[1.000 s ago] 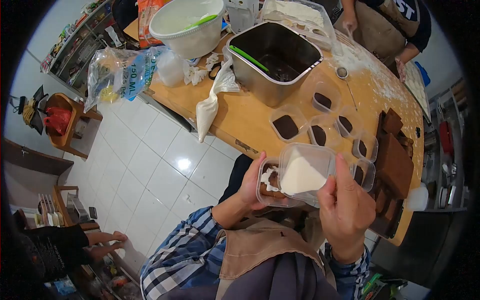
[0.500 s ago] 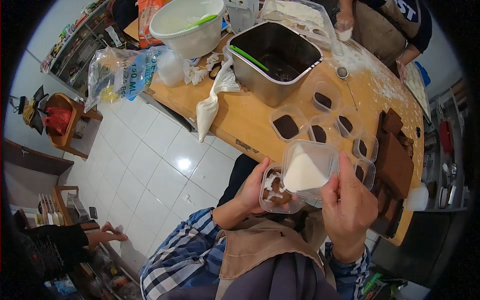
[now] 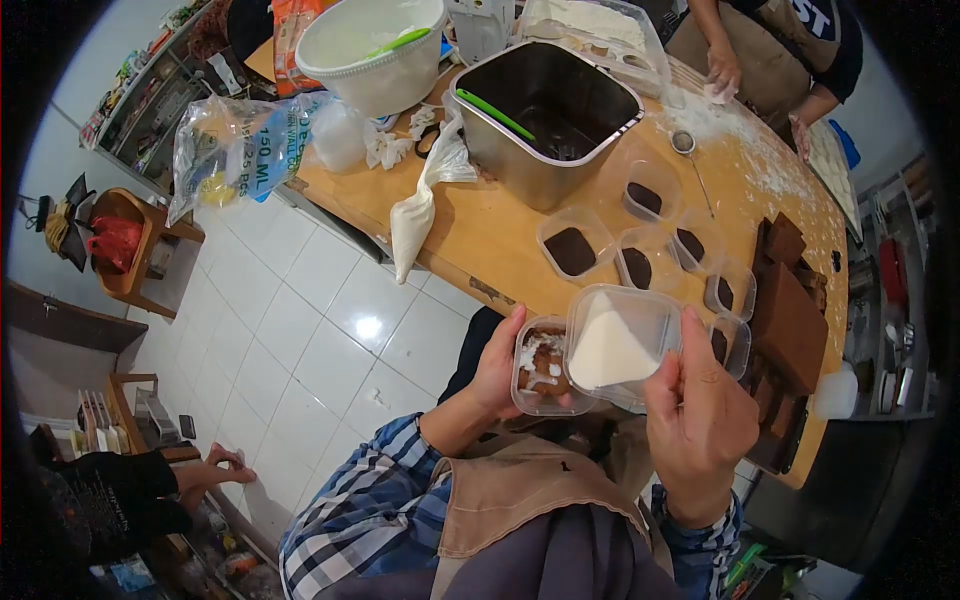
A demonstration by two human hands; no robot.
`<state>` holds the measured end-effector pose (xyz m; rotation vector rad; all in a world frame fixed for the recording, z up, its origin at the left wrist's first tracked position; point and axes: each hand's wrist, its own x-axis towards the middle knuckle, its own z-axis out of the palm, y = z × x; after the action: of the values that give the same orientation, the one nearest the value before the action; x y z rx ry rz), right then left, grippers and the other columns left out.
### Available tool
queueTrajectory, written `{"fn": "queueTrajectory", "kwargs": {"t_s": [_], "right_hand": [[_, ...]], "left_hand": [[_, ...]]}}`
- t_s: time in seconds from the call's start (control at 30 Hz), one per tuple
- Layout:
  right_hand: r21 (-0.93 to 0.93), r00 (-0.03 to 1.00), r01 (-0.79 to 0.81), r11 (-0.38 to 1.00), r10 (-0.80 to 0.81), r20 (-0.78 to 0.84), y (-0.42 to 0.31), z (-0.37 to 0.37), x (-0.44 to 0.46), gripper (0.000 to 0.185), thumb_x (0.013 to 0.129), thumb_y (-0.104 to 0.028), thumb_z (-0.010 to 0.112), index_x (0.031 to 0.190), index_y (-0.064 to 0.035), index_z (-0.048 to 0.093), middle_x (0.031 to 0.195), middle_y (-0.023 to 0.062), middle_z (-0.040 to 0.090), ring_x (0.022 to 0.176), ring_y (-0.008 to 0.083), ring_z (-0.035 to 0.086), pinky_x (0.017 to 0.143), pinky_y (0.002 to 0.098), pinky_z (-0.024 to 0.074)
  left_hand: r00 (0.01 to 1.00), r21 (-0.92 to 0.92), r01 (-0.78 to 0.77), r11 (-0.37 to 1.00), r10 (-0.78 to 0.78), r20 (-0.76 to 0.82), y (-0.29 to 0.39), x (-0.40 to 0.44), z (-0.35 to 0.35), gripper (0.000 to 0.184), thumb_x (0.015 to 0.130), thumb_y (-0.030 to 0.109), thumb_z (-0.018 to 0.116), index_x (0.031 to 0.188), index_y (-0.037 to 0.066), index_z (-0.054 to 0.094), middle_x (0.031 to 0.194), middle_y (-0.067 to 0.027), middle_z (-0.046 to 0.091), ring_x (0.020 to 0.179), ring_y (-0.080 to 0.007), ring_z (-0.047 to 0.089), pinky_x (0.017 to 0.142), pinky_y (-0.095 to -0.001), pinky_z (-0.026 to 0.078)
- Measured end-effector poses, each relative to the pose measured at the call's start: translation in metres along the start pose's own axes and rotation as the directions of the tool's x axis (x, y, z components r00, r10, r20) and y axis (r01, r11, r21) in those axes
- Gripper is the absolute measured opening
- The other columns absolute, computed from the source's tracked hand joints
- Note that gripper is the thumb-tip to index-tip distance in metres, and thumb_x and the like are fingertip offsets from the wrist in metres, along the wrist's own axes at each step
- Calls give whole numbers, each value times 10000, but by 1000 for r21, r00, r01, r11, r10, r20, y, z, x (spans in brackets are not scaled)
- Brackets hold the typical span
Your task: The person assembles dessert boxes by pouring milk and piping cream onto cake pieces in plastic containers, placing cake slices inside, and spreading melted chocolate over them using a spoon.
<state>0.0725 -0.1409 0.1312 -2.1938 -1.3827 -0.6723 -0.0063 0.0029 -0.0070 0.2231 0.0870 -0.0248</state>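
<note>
My left hand (image 3: pixel 488 372) is closed around a small clear plastic cup (image 3: pixel 548 405), whose brown filling carries streaks of white. In my right hand (image 3: pixel 700 410), another clear plastic cup (image 3: pixel 640 312) is pinched at its right side. It tilts toward the left cup and contains a smooth, pale cream-coloured mass (image 3: pixel 607 348). The two cups overlap in view; whether they touch I cannot tell. Beyond them on the table stand several clear cups (image 3: pixel 577 245) with dark brown bottoms.
A deep metal pan (image 3: pixel 530 165) holds a green-handled tool. Left of it lies a filled piping bag (image 3: pixel 413 232), with a white bowl (image 3: pixel 375 75) behind. Chocolate-brown cake blocks (image 3: pixel 790 325) occupy the right. Another person's hand (image 3: pixel 722 75) is over floury wood at the back.
The left cup has shifted slightly left and now shows its filling more squarely. My right hand has barely moved. At the back, the other person's hand has moved right.
</note>
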Motion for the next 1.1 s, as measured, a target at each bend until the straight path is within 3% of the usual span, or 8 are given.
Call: {"fn": "queueTrajectory", "kwargs": {"t_s": [0.17,0.37,0.57,0.77,1.1], "right_hand": [[-24,999,26,999,-27,-19,1,0,0,456,634,100,604,1083,100,526,650,103,548,495,193,531,457,286,431],[-13,1000,7,1000,-7,11,-1,-2,-1,461,634,101,601,1088,103,522,640,95,538,495,189,530,453,287,429],[-14,1000,27,1000,-28,-10,1,-2,0,473,628,102,607,1092,111,514,654,109,553,493,196,525,448,295,422],[2,1000,19,1000,-19,1,2,-1,-2,482,633,104,603,1104,114,502,667,118,561,503,203,533,455,297,427],[-23,999,34,999,-33,26,2,-3,-2,494,635,95,612,1114,112,494,694,125,564,518,214,533,473,308,435]], "left_hand": [[992,11,-20,1000,21,-126,2,0,9,624,894,518,217,1113,6,499,956,-152,607,757,-253,624,569,-371,543],[997,37,-34,999,37,-70,1,1,4,620,893,517,224,1100,6,509,924,-149,613,737,-246,625,563,-364,543],[962,44,-30,999,41,-269,0,3,12,608,888,526,245,1073,21,527,909,-134,617,703,-247,623,569,-369,540],[984,51,3,999,6,-180,1,0,9,588,886,527,253,1061,41,535,897,-118,617,691,-240,621,565,-372,539],[974,41,-24,999,32,-226,-1,2,10,596,881,535,263,1058,33,533,882,-121,619,677,-232,628,547,-366,547]]}}
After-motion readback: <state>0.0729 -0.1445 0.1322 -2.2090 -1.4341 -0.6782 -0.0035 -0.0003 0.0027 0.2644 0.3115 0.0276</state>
